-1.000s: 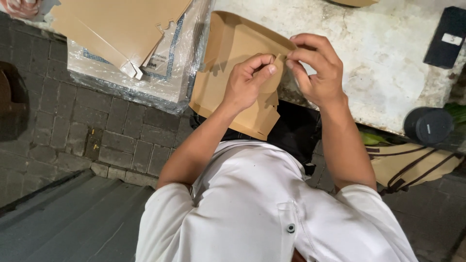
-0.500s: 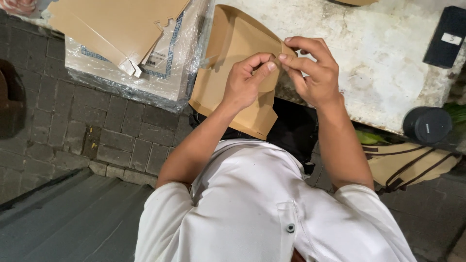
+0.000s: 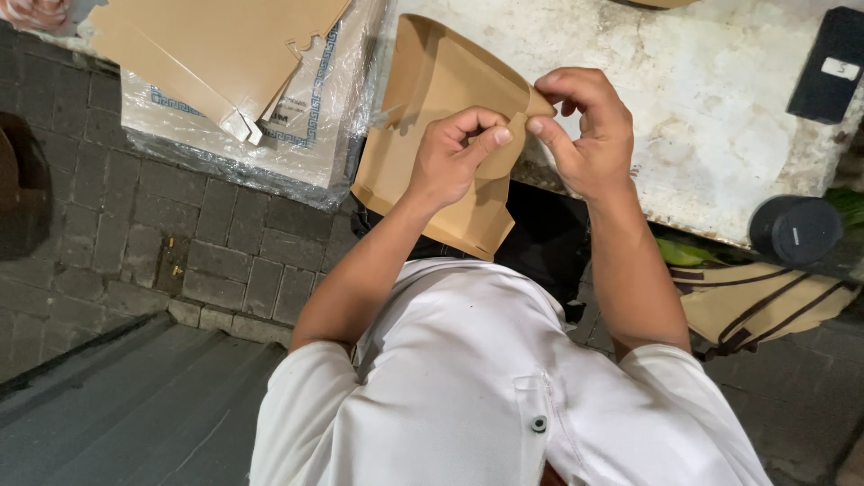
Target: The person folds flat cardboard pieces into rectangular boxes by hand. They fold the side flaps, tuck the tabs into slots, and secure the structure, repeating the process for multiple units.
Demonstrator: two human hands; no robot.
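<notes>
1. The left hand (image 3: 450, 157) is curled on a brown card box blank (image 3: 432, 99), thumb and forefinger pressed together on a rounded flap of it.
2. The right hand (image 3: 585, 135) meets it from the other side, fingertips pinching the card's folded corner just beside the left thumb; the two grips nearly touch.
3. The card is partly folded, its far side curving up and away from the pinch, its lower panel hanging below the left hand toward the white shirt (image 3: 504, 396).
4. Beyond the right hand, and partly under the card, lies a worn white table (image 3: 720, 117).
5. Well out past the right hand, a black flat device (image 3: 832, 63) lies on the table's far corner.
6. Below and outside the right wrist stand a dark round lid (image 3: 796, 229) and a tan bag (image 3: 765, 301), both apart from the grip.
7. On the left hand's outer side, a stack of flat card sheets (image 3: 207, 45) rests on a plastic-wrapped bundle (image 3: 297, 148), near the held card.
</notes>
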